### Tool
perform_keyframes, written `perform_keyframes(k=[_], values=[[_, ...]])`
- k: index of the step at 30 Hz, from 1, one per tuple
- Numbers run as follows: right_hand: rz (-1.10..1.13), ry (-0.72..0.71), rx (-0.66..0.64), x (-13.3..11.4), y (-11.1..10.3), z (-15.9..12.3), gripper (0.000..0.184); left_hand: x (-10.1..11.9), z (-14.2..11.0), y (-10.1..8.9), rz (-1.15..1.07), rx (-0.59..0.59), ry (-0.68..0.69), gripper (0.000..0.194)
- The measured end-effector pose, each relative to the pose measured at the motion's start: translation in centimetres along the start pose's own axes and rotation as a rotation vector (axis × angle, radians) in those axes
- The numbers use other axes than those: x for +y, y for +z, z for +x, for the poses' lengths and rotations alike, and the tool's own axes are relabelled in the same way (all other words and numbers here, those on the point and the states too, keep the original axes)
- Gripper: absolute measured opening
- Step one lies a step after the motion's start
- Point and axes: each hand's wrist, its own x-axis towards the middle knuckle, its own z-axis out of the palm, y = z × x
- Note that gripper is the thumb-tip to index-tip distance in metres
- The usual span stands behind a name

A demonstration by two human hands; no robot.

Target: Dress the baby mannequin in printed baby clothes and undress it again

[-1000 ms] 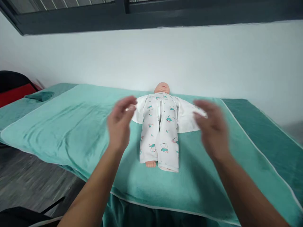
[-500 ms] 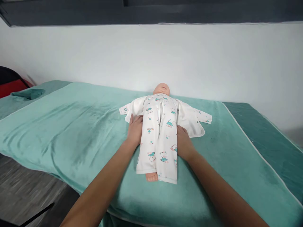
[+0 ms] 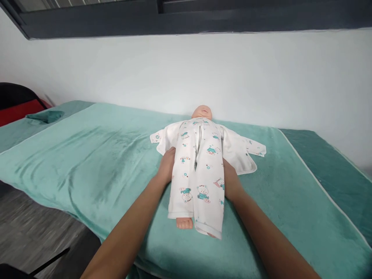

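Note:
A baby doll lies on its back with its head toward the wall. White patterned split-crotch baby trousers cover its body and legs. Toes of one foot show below a hem; a sliver of the other shows at the second hem. Under the doll a white baby shirt is spread, sleeves out to both sides. My left hand grips the doll's left-hand side at mid-body, fingers tucked beneath. My right hand holds the opposite side, its fingers hidden behind the trousers.
A light green cloth covers the bed or table, over a darker green one. A white wall stands behind, below a dark window frame. At far left are a folded green cloth and a red and black object.
Both hands came down from above the shirt sleeves to the doll's sides and took hold there. Since then, the doll's legs and trousers have come slightly nearer to me.

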Motion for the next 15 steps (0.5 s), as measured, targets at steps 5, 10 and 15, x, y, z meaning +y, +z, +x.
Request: perform_keyframes(k=[5,10,15], values=[[-0.064,-0.049,-0.024,0.5,0.1,0.1,0.019,0.8,-1.0,-1.1,0.143,-0.064,0.197,0.027],[-0.052,-0.088,-0.131,1.7,-0.3,-0.3,0.022,1.0,-2.2,-1.9,0.193,-0.114,0.199,0.025],[0.310,-0.028,-0.263,1.5,-2.3,-0.4,0.025,0.6,-2.6,-2.2,0.126,-0.201,0.124,0.023]])
